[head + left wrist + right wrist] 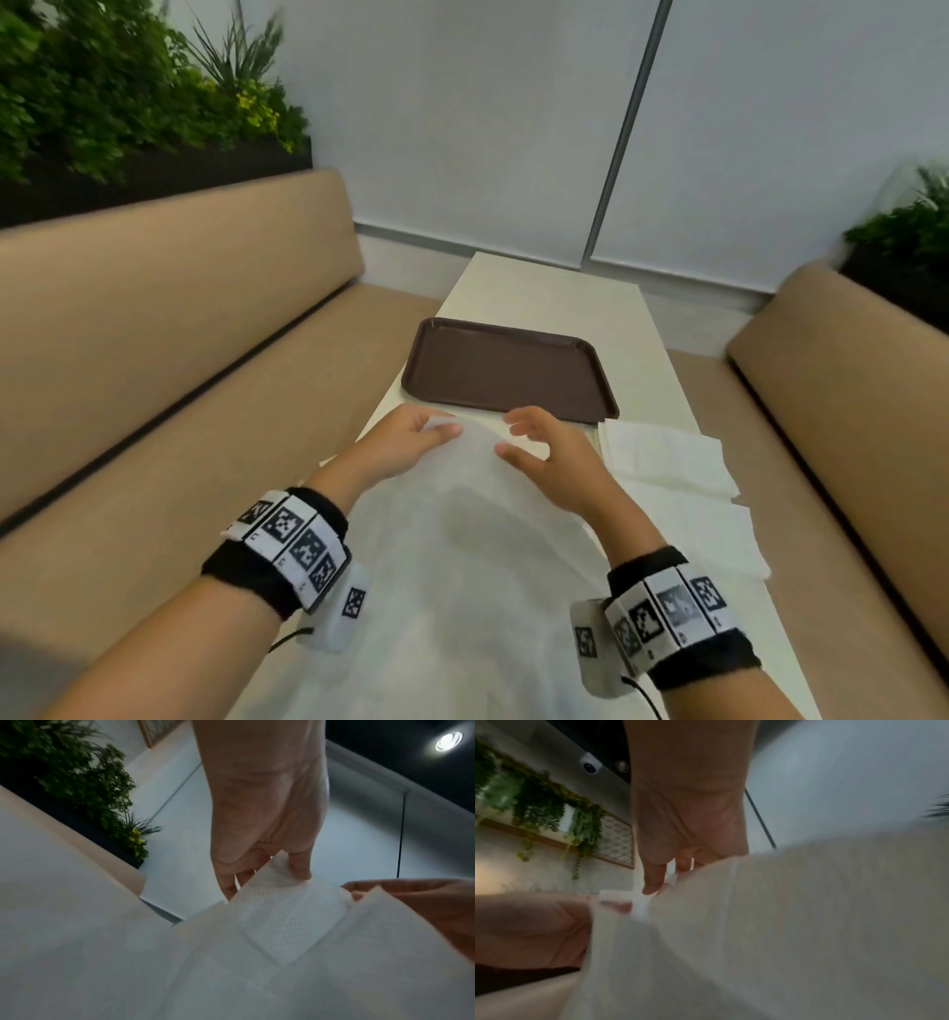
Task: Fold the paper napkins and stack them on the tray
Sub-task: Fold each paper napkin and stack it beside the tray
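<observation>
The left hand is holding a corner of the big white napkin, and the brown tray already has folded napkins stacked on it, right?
Not quite. The left hand does pinch the napkin by a corner, but the brown tray has no napkins on it yet, as the head view shows. The other napkins lie on the table, to the right of the hands.

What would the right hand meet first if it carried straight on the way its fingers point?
Probably the near rim of the brown tray, just beyond the right hand; depth is unclear, so it might pass above it.
</observation>
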`<state>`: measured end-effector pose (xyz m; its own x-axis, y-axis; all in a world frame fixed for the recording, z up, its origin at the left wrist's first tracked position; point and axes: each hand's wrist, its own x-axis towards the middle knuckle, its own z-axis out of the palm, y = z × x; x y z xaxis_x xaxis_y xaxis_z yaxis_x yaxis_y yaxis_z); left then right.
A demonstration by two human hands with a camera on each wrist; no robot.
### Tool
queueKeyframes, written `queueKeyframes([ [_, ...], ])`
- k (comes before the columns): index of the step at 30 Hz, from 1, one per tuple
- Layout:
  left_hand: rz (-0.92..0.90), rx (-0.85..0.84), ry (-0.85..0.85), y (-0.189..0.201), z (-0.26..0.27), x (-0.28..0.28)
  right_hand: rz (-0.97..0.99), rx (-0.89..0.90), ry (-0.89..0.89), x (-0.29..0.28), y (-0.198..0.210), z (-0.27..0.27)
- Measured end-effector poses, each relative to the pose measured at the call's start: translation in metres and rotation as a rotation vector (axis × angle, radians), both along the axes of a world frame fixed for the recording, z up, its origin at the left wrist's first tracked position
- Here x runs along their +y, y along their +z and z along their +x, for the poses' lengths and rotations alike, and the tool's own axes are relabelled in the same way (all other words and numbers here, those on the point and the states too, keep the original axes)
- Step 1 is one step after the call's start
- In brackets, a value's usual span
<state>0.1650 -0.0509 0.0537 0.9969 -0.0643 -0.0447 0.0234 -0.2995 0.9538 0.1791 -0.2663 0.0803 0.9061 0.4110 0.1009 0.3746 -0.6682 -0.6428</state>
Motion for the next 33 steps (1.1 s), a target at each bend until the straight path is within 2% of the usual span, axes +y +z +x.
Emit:
queueKeyframes([
  [6,0.025,-0.16,0.044,0.005,0.032,-0.011,0.132,-0.007,-0.157,-0.03,-0.009,-0.016],
  [11,0.145,-0.309,0.005,0.025,0.039,-0.01,0.275,0.085,-0.249,-0.055,-0.013,-0.039],
  [14,0.23,-0.427,-0.014,0.064,0.025,-0.011,0.353,0.114,-0.316,-0.068,-0.012,-0.044],
  [17,0.323,-0.485,-0.141,0.111,0.005,-0.015,0.488,0.15,-0.362,-0.069,-0.011,-0.046],
  [20,0.337,-0.494,-0.26,0.147,-0.016,-0.017,0.609,0.198,-0.32,-0.057,-0.014,-0.047],
  [23,0.164,-0.408,-0.285,0.161,-0.035,-0.014,0.757,0.23,-0.186,-0.039,-0.014,-0.047],
  [28,-0.093,-0.213,-0.131,0.142,-0.045,-0.003,1.096,0.368,0.009,-0.028,0.001,-0.051],
  [31,-0.286,-0.11,-0.012,0.122,-0.044,0.003,1.1,0.375,-0.006,-0.028,0.015,-0.057],
  [33,-0.441,-0.024,-0.004,0.108,-0.048,0.002,1.033,0.296,-0.079,-0.031,0.023,-0.06],
])
